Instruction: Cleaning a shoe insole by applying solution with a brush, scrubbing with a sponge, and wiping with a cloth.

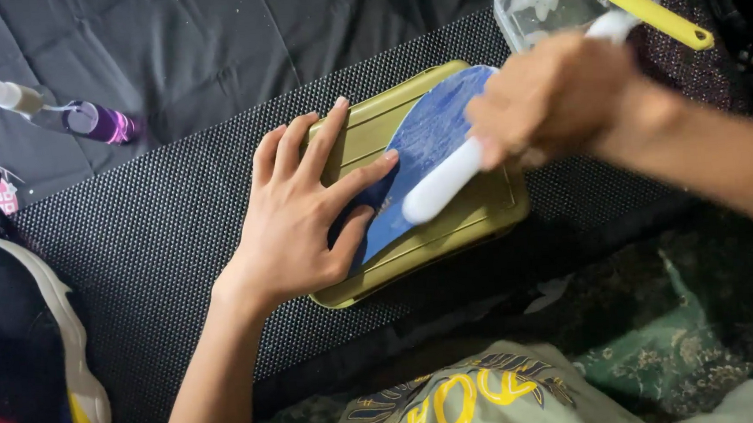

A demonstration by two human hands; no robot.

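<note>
1. The left hand [301, 212] lies flat near the middle of the frame, fingers spread, pressing on the left part of an olive-green rectangular tray [482, 208]; its thumb and forefinger rest on a blue sheet [429, 141] that lies across the tray.
2. The right hand [550, 98], blurred, sits upper right of centre with its fingers curled tight around a white cylindrical tool [441, 185]. The tool's rounded end points down-left and meets the blue sheet just right of the left thumb.
3. The two hands are close together over the tray but do not touch.
4. The tray rests on a black textured mat [157, 236] that runs diagonally from lower left to upper right.
5. A clear plastic container [547, 1] stands at the top right edge, just behind the right hand, with a yellow strip-shaped piece [650, 11] lying slanted across its right side.
6. A purple bottle with a white cap [47, 106] lies on its side on dark cloth [206, 47] in the upper left.
7. A black, white and yellow sneaker [28, 351] fills the lower left corner.
8. Along the bottom edge shows the person's grey-green shirt with a yellow print [461, 404], and a dark green patterned fabric [677, 341] at lower right.
</note>
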